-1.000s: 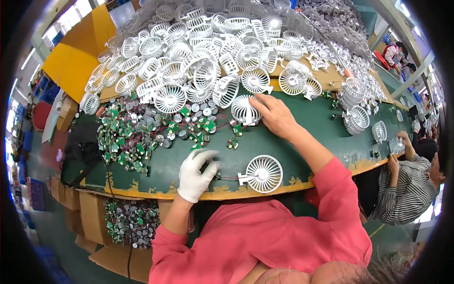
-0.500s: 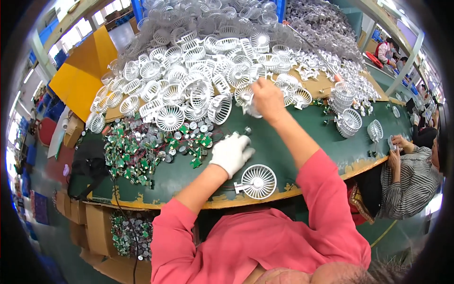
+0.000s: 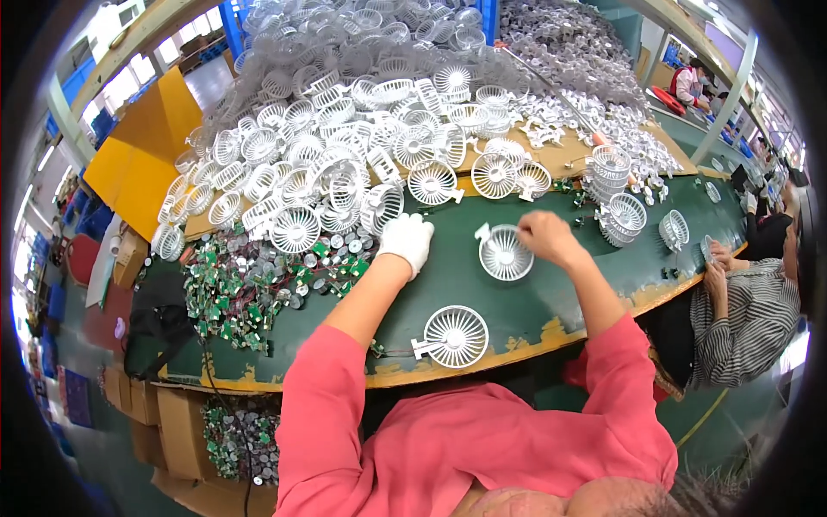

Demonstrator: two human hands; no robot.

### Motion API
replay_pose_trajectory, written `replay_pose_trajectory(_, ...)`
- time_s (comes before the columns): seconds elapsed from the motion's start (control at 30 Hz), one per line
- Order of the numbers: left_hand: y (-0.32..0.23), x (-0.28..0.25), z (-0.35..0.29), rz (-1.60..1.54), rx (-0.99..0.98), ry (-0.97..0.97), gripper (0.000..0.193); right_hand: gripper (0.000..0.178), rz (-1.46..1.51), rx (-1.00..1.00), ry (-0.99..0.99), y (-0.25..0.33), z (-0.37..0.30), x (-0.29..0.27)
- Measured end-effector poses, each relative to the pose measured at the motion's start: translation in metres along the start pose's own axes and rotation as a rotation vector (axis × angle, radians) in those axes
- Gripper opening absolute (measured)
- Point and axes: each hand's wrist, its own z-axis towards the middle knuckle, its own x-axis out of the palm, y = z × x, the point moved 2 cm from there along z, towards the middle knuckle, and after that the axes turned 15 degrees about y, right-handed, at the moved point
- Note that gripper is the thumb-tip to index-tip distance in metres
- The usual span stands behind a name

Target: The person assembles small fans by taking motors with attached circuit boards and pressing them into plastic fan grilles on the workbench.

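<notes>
The grip of the right hand (image 3: pixel 544 237) is apparently pinching a white fan cage (image 3: pixel 506 254) by the rim, at one o'clock from a second cage (image 3: pixel 455 337), while the gloved left hand (image 3: pixel 407 242) is curling at eleven, any hold hidden. That white fan cage is now coming clear of the cage pile (image 3: pixel 340 112), leaving two sitting apart. The green worktop (image 3: pixel 551 297) is carrying the pile toward twelve, a co-worker (image 3: pixel 741 323) is sitting at two, and small motors (image 3: pixel 228 289) are lying at ten.

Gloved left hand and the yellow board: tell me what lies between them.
In the head view, a heap of white fan guards lies between the gloved left hand and the yellow board.
</notes>
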Motion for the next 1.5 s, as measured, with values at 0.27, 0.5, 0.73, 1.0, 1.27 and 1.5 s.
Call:
replay_pose_trajectory(0.27,0.002,-0.073,-0.063,-0.872,0.223,-0.710,0.029,0.016,0.657,-0.181,-0.010,0.000,-0.048,0.022)
replay_pose_trajectory(0.5,-0.006,-0.082,-0.150,-1.716,0.304,-0.891,0.038,0.013,0.427,-0.613,0.053,0.094,-0.068,0.008)
replay_pose_trajectory(0.73,-0.026,-0.058,-0.199,-1.774,0.065,-0.277,0.065,0.025,0.112,-0.680,-0.159,0.110,-0.070,0.033)
replay_pose_trajectory(1.0,-0.066,-0.026,-0.194,-1.753,0.143,-0.033,0.078,0.043,0.181,-1.037,-0.292,0.153,-0.121,0.027)
replay_pose_trajectory(1.27,-0.055,-0.035,-0.184,-0.651,0.162,-0.247,0.071,0.026,-0.033,-0.714,-0.293,0.136,-0.111,0.025)
replay_pose_trajectory(1.5,-0.055,-0.009,-0.179,-0.610,0.250,-0.146,0.044,0.020,-0.164,-0.743,-0.163,0.134,-0.107,0.035)
